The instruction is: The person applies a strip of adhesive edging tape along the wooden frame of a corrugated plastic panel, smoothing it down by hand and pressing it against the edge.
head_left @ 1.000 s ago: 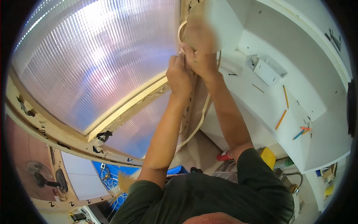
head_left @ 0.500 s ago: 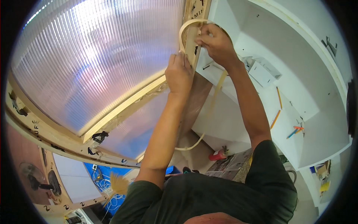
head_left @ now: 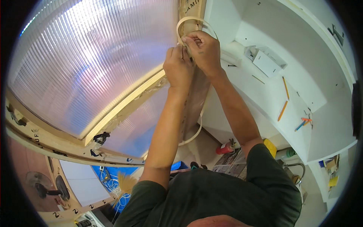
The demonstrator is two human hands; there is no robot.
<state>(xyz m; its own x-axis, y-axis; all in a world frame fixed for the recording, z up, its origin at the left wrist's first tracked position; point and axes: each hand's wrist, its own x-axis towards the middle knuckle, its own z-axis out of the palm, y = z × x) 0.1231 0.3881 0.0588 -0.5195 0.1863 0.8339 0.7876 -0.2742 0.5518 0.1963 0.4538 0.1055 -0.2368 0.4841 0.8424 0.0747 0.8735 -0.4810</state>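
A thin, pale yellow flexible strip [head_left: 194, 18] arches in a loop above my hands; its tail hangs down behind my forearms and curves near the floor. My left hand [head_left: 177, 67] is closed on the strip, pressed close to the edge of a wooden frame [head_left: 188, 11]. Just above and to the right, my right hand [head_left: 205, 51] pinches the strip between thumb and fingers, almost touching the left. The frame surrounds a translucent ribbed panel [head_left: 87, 64] on the left. My fingers hide the exact spot where the strip meets the frame.
To the right is an open white cabinet [head_left: 321, 109]. In it lie a small white box [head_left: 266, 63], orange pencils [head_left: 282, 110] and a blue pencil [head_left: 300, 125]. A red fire extinguisher [head_left: 225, 147] stands below. At lower left are a fan [head_left: 41, 185], a broom [head_left: 126, 182] and white cables [head_left: 109, 187].
My right hand has moved left and down along the strip to meet my left hand. The loop above has shifted slightly left, and the view has turned a little.
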